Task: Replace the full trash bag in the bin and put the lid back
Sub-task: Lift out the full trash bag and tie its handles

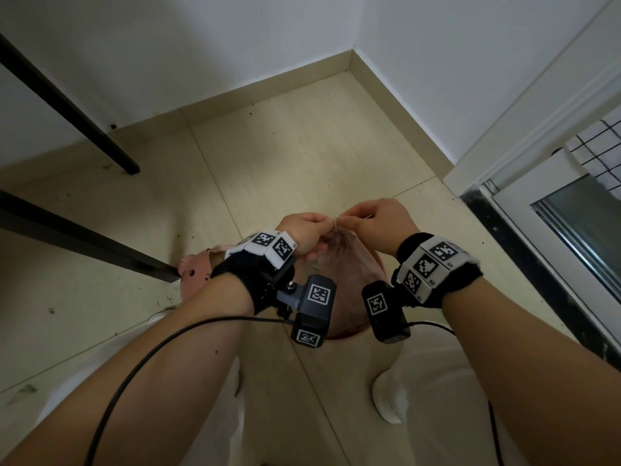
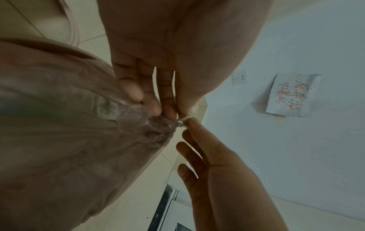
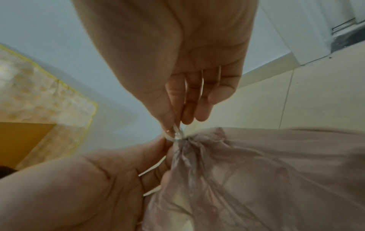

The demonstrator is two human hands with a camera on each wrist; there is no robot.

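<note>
The left hand pinched the bunched top of the full trash bag, with a thin white string at its fingertips. The right hand, just beside it, pinched the other end of that string. Both hands met right above the bag's neck. It looked like they were tying the bag shut. The bag hung under the hands, still sitting in the pink bin. The pink lid lay on the floor below the left wrist. Next, I think the knot needed a firm pull, then the bag had to be lifted out.
</note>
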